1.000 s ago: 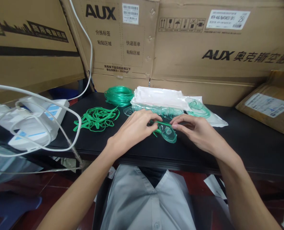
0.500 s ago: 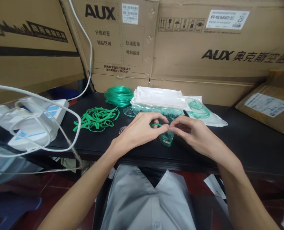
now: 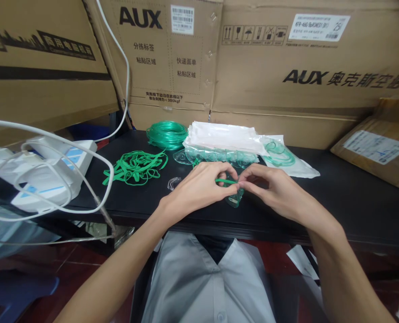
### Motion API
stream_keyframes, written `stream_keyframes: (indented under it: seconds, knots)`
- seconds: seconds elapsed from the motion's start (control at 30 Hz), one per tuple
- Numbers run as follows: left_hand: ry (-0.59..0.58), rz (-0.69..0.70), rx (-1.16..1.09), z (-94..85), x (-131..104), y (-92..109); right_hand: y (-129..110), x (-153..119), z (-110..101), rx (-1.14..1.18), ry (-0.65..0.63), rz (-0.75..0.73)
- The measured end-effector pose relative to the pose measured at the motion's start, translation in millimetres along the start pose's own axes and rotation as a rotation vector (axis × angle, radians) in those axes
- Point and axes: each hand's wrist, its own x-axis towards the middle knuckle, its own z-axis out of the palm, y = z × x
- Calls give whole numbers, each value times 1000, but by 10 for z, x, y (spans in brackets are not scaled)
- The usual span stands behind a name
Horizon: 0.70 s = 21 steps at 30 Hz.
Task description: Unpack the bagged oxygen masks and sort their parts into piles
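A narrow green elastic strap point(image 3: 224, 181) runs between my two hands above the desk. My left hand point(image 3: 202, 181) is closed, with thumb and fingers pinching the strap. The closed fingertips of my right hand point(image 3: 270, 183) meet the strap's other end in a pinch, close against the left thumb. Just under the fingertips is a clear green oxygen mask point(image 3: 233, 201), its upper part hidden by the hands. Whether the strap passes through the mask's edge cannot be made out.
Left of the hands lie a heap of green straps point(image 3: 135, 168) and thin metal wires point(image 3: 174, 182). Behind are coiled green tubing point(image 3: 167, 134), a bag of masks point(image 3: 224, 134) and packaged tubing point(image 3: 280, 154). White power strips point(image 3: 58, 170) with cables occupy the left; cartons point(image 3: 270, 89) stand behind.
The strap, curved near my left fingers before, now stretches straighter across to my right fingertips. The mask has shifted slightly, and both hands have moved a little.
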Motion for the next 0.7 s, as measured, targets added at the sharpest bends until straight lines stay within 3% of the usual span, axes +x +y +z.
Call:
stream_keyframes:
  seconds: [0.27,0.5,0.7]
  knots:
    - [-6,-23,44,6,-6,18,41,-45,-108,-23,-52,-18]
    - [-27,-95,15,-90,-11,-58,259,-132,-302,-163,109,81]
    - [-34,-58,-5,-84,-6,15,46,-56,-117,-35,42,-19]
